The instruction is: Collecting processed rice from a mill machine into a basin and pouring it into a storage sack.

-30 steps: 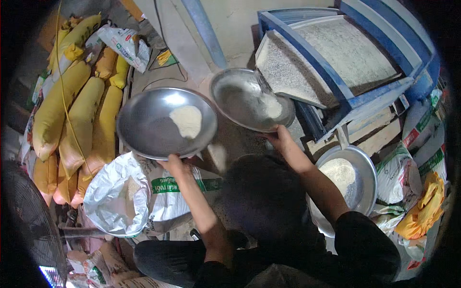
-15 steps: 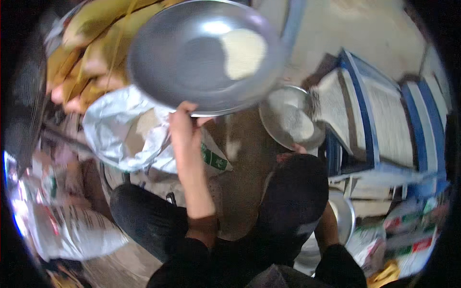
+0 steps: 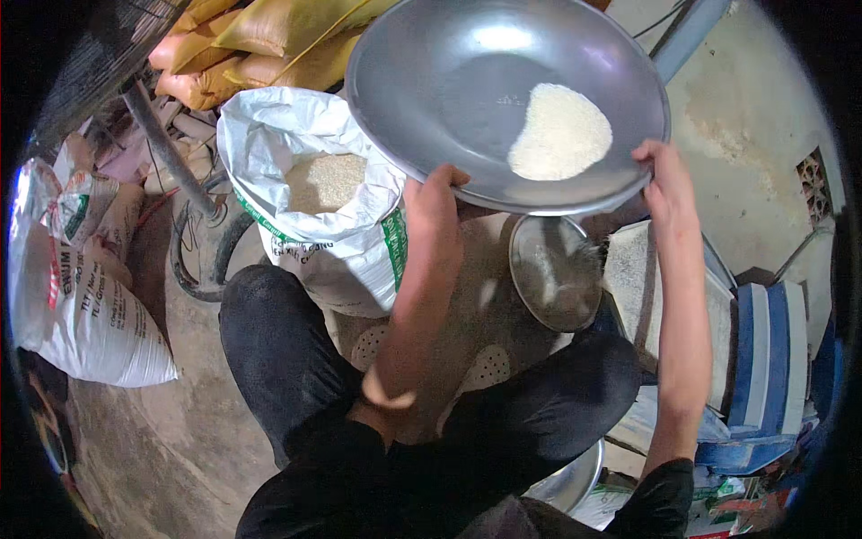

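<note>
My left hand (image 3: 438, 205) is closed on the near rim of a wide, shallow metal basin (image 3: 426, 85), its fingers under the edge. At the basin's right rim, my right hand (image 3: 664, 175) grips too. The basin is tilted, and a flat heap of pale grain, like white rice (image 3: 564, 135), lies in its right part. Just left of the basin, partly behind it, stands an open white sack (image 3: 265, 135) with tan grain (image 3: 325, 182) inside. Below the basin, a smaller metal bowl (image 3: 539, 274) sits at the outlet of a blue and white machine (image 3: 763, 359).
Stuffed yellow sacks (image 3: 278, 31) are stacked at the far left. A black metal stand (image 3: 211, 216) with a curved foot is beside the open sack. Another white sack (image 3: 108, 332) leans at the left. A metal basin (image 3: 575, 481) is by my right knee.
The large basin has moved right and nearer. My right hand has left the small bowl's rim and taken hold of the large basin. The view has shifted.
</note>
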`<action>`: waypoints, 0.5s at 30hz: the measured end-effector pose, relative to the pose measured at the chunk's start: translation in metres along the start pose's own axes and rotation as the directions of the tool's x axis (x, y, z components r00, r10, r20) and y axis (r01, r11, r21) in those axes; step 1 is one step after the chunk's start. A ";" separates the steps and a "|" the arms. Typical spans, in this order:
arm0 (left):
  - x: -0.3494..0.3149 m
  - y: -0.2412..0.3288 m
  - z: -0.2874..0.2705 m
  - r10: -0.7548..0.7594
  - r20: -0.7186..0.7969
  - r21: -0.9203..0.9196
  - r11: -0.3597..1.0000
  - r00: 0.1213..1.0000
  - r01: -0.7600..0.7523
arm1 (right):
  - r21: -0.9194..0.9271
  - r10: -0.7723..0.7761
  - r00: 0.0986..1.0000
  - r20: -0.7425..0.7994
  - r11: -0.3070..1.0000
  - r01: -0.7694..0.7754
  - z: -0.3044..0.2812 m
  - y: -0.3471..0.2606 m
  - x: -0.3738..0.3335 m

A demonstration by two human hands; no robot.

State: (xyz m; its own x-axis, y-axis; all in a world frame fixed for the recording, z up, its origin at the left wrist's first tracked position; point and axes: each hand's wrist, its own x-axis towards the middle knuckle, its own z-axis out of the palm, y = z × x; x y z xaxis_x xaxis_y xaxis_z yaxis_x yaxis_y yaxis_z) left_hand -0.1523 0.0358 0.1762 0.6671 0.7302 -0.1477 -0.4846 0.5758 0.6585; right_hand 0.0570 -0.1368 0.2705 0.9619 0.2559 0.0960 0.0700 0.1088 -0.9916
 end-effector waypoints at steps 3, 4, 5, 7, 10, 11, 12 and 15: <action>0.007 -0.002 -0.011 -0.002 -0.002 -0.140 0.990 1.000 0.002 | 0.035 -0.168 0.970 0.177 0.986 0.165 0.042 -0.032 0.003; 0.007 -0.003 -0.013 -0.003 -0.010 -0.147 0.989 1.000 0.001 | 0.028 -0.191 0.966 0.175 0.982 0.189 0.057 -0.041 -0.003; 0.005 0.000 -0.018 0.016 -0.021 -0.238 0.971 1.000 -0.021 | 0.032 -0.203 0.963 0.179 0.979 0.200 0.081 -0.047 -0.017; 0.001 0.000 -0.018 0.049 -0.051 -0.351 0.934 0.997 -0.064 | -0.026 -0.233 0.928 0.291 0.968 0.251 0.101 -0.062 -0.013; -0.003 -0.002 -0.011 0.099 -0.021 -0.446 0.890 0.995 -0.098 | -0.169 -0.251 0.885 0.392 0.926 0.338 0.109 -0.079 0.031; -0.004 0.003 -0.015 0.039 -0.067 -0.428 0.902 0.997 -0.064 | -0.158 -0.247 0.882 0.400 0.930 0.332 0.123 -0.079 0.017; -0.002 0.003 -0.018 0.041 -0.071 -0.426 0.902 0.997 -0.067 | -0.071 -0.300 0.821 0.486 0.923 0.379 0.146 -0.083 -0.012; 0.013 -0.007 -0.036 -0.029 0.039 -0.636 0.770 0.999 0.048 | 0.125 -0.438 0.782 0.442 0.894 0.430 0.198 -0.088 -0.109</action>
State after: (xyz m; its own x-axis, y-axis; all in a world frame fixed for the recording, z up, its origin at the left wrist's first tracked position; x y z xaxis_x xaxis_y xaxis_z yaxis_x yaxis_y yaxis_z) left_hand -0.1612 0.0546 0.1431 0.7028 0.6979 -0.1377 -0.7013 0.7122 0.0308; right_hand -0.1068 0.0159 0.3642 0.6051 0.5775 0.5480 0.4436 0.3270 -0.8344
